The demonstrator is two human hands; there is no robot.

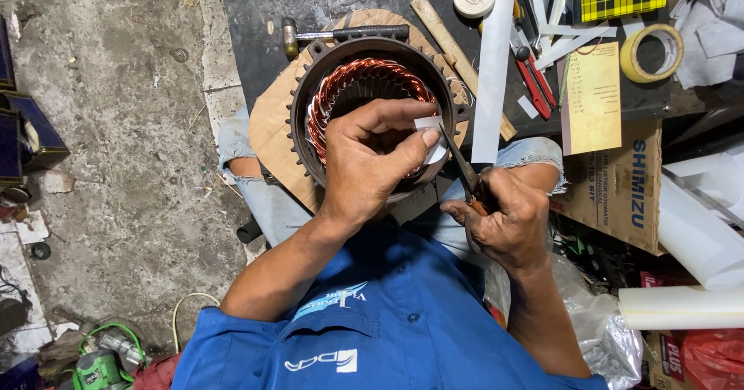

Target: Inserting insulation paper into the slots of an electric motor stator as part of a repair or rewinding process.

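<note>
Single head-worn view, looking steeply down, close over lap and floor

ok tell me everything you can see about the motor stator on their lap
The stator is a round, dark metal housing with notched fins around its rim, lying open end up on a brown board across the person's knees. Inside runs a ring of shiny copper windings with white strips between the coils. The left hand rests over its near rim, pinching a small white paper slip. The right hand holds scissors at that slip.
</note>
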